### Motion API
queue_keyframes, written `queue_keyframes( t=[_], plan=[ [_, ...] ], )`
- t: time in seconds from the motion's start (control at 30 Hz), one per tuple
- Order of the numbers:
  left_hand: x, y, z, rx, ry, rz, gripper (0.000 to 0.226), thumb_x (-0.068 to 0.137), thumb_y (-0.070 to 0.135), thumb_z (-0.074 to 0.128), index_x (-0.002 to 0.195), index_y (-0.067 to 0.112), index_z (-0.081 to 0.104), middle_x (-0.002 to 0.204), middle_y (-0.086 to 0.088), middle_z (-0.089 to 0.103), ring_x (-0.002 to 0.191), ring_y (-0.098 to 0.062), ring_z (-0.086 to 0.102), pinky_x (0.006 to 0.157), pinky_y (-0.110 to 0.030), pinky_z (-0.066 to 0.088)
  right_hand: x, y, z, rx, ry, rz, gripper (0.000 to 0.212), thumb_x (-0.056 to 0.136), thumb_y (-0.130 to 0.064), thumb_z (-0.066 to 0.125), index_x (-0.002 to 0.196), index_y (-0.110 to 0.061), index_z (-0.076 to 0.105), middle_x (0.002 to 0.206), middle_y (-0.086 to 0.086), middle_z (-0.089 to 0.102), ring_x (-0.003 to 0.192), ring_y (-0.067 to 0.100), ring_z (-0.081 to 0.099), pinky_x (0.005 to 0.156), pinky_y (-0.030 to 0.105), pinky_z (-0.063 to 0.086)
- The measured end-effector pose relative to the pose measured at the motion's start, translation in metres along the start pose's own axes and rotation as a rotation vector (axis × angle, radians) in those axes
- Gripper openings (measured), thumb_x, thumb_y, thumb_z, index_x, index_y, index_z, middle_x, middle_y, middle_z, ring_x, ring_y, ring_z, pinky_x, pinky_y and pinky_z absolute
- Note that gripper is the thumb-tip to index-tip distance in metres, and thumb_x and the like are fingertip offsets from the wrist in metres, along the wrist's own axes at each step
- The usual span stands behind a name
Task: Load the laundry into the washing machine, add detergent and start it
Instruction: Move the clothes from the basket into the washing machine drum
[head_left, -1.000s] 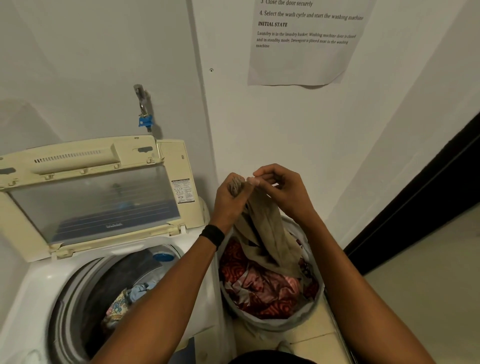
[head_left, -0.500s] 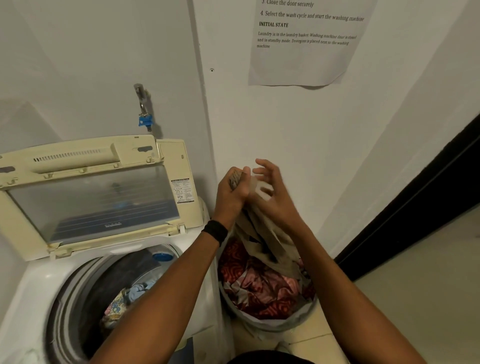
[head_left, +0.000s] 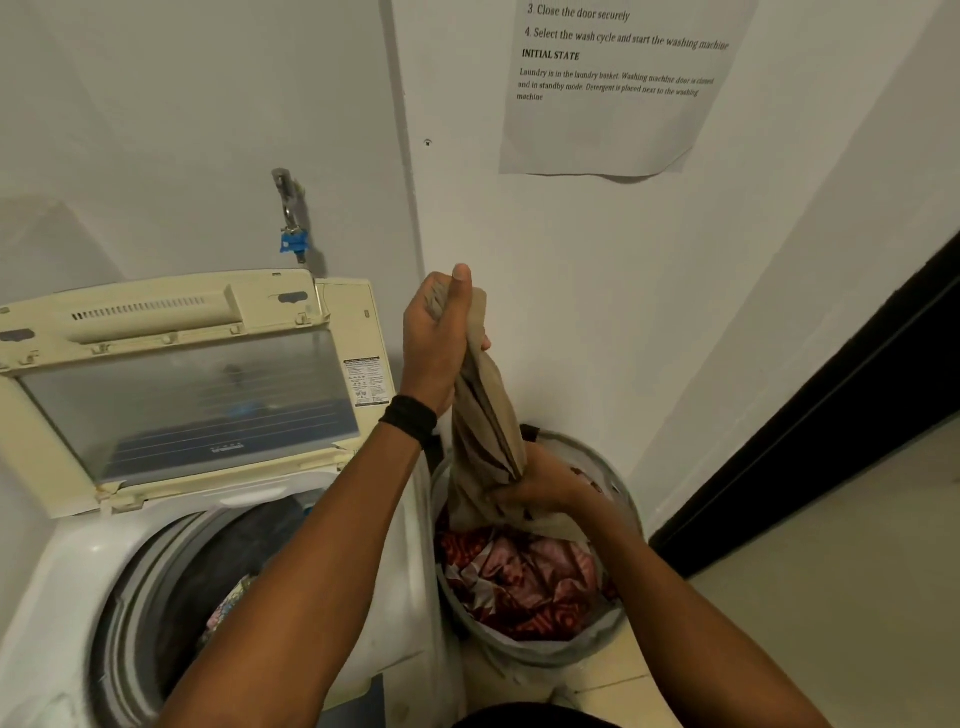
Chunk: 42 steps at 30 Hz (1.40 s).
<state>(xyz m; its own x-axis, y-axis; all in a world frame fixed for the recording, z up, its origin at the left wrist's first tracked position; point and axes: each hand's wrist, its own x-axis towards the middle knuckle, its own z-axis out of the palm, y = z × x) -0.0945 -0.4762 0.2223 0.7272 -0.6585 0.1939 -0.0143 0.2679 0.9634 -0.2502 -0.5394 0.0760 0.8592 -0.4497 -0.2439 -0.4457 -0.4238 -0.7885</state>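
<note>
— Beige garment (head_left: 483, 415): held how?
— Left hand (head_left: 441, 338) uppermost, fingers curled tight round the bunched top, thumb up. Right hand (head_left: 540, 483) below it, gripping the lower part.
— Under the right fingers?
— Red patterned cloth (head_left: 530, 577), inside a round laundry basket (head_left: 545, 652) with a grey rim, set on the floor (head_left: 831, 597).
— Left of the fingers?
— Washing machine (head_left: 72, 571), just beside the basket. Lid (head_left: 182, 395) propped upright, drum mouth open, clothes (head_left: 228, 613) inside, partly hidden by the left forearm.
— Room to move?
— Bare wall (head_left: 571, 312) close behind the hands, open floor to their right.
</note>
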Motion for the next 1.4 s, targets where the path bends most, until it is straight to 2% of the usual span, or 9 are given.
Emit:
queue_keyframes(
  t=[0.13,0.27,0.4,0.53,0.7,0.87,1.1,1.3,1.4],
  plan=[
    [0.007,-0.012,-0.020,0.298,0.017,0.215,0.040,0.095,0.053,0.061,0.091,0.014,0.050,0.071,0.003,0.051,0.063,-0.014,0.052,0.059,-0.030,0.050,-0.014,-0.006,-0.017,0.035,0.154,-0.083,0.057,0.073,-0.043,0.077,0.121,-0.017,0.062,0.111,0.002,0.070,0.101,0.021,0.068,0.089,0.047,0.057],
    [0.004,-0.033,-0.038,0.670,-0.219,0.291,0.050,0.090,0.067,0.058,0.114,0.024,0.056,0.097,0.003,0.063,0.086,-0.014,0.061,0.076,-0.024,0.051,-0.034,-0.044,-0.062,0.227,0.473,-0.274,0.037,0.083,-0.022,0.075,0.118,-0.014,0.064,0.109,0.001,0.071,0.102,0.014,0.068,0.087,0.029,0.054],
    [-0.020,-0.052,-0.017,0.655,-0.463,0.231,0.052,0.091,0.069,0.051,0.125,0.030,0.058,0.107,0.004,0.066,0.096,-0.011,0.060,0.084,-0.016,0.048,-0.030,-0.078,-0.083,0.269,0.530,-0.434,0.037,0.090,-0.015,0.072,0.126,-0.013,0.067,0.124,0.002,0.069,0.117,0.021,0.065,0.100,0.037,0.053],
    [-0.021,-0.044,-0.009,0.413,-0.276,0.162,0.030,0.100,0.041,0.063,0.097,0.011,0.065,0.085,-0.001,0.068,0.077,-0.014,0.064,0.072,-0.025,0.052,-0.027,-0.072,-0.079,0.196,0.549,-0.398,0.056,0.088,-0.012,0.074,0.140,-0.021,0.055,0.136,-0.003,0.058,0.122,0.018,0.058,0.102,0.036,0.051],
    [-0.014,-0.031,-0.006,0.224,-0.098,0.126,0.023,0.099,0.023,0.068,0.088,0.005,0.060,0.079,-0.010,0.065,0.072,-0.021,0.061,0.067,-0.031,0.055,-0.020,-0.037,-0.048,0.156,0.192,-0.168,0.091,0.078,-0.025,0.087,0.153,-0.026,0.035,0.141,-0.005,0.059,0.129,0.011,0.058,0.108,0.038,0.051],
    [-0.011,-0.034,-0.019,0.140,-0.011,0.087,0.020,0.095,0.022,0.071,0.088,0.007,0.061,0.079,-0.006,0.062,0.074,-0.019,0.059,0.066,-0.032,0.053,-0.023,-0.021,-0.039,0.226,0.341,-0.114,0.046,0.089,-0.001,0.070,0.131,-0.016,0.060,0.118,-0.008,0.068,0.104,-0.007,0.065,0.095,0.040,0.056],
    [-0.024,-0.043,-0.034,0.230,0.040,0.066,0.023,0.098,0.014,0.069,0.083,0.004,0.054,0.070,0.000,0.054,0.062,-0.006,0.050,0.060,-0.022,0.045,-0.021,-0.064,-0.059,0.863,0.675,-0.173,0.040,0.098,-0.015,0.065,0.136,-0.021,0.054,0.129,0.003,0.065,0.118,0.023,0.065,0.099,0.044,0.056],
    [-0.049,-0.058,-0.077,0.259,0.174,-0.003,0.009,0.099,0.038,0.053,0.099,0.028,0.053,0.102,-0.019,0.058,0.093,-0.030,0.057,0.083,-0.054,0.052,0.014,-0.130,0.007,0.952,0.497,-0.129,0.064,0.091,-0.044,0.063,0.149,-0.027,0.041,0.140,-0.001,0.058,0.123,0.015,0.062,0.098,0.034,0.056],
    [-0.066,-0.056,-0.120,0.343,0.397,-0.178,0.011,0.091,0.045,0.043,0.094,0.047,0.053,0.115,-0.007,0.052,0.113,-0.038,0.051,0.097,-0.065,0.045,0.031,-0.152,0.047,0.955,0.354,-0.106,0.070,0.091,-0.061,0.058,0.148,-0.024,0.046,0.143,0.004,0.059,0.129,0.022,0.060,0.107,0.048,0.051]
  ],
)
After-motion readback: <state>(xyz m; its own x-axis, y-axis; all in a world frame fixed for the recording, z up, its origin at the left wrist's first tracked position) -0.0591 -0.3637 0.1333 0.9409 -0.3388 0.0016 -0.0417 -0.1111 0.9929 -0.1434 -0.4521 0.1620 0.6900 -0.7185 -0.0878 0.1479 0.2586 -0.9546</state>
